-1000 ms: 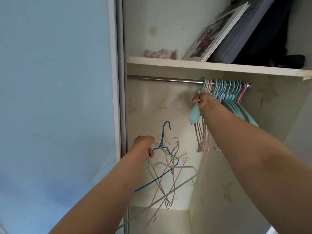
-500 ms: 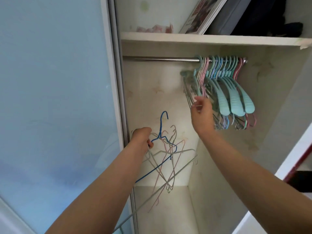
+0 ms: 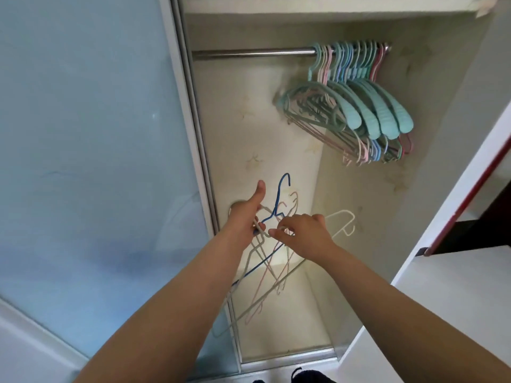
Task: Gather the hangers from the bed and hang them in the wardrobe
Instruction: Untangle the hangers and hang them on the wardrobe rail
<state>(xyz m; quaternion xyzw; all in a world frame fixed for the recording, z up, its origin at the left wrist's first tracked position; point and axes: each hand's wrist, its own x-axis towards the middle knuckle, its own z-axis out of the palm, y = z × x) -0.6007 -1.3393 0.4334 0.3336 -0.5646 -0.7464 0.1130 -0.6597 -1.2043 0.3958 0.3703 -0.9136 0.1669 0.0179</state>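
My left hand (image 3: pixel 244 217) grips a bundle of thin wire hangers (image 3: pixel 272 261) inside the open wardrobe: a blue one (image 3: pixel 282 189) with its hook up, plus pink and white ones dangling below. My right hand (image 3: pixel 304 233) is at the same bundle, fingers pinching a white hanger near its neck. Higher up, the metal rail (image 3: pixel 249 52) carries several teal, pink and blue hangers (image 3: pixel 356 106) bunched at its right end.
A pale blue sliding door (image 3: pixel 88 150) covers the left side. A white shelf (image 3: pixel 318 6) runs above the rail. The wardrobe's white right wall with a dark red edge (image 3: pixel 470 189) stands at the right. Dark shoes (image 3: pixel 304 375) show at the bottom.
My right hand left the hangers on the rail and came down to the bundle in my left hand. The view tilted downward.
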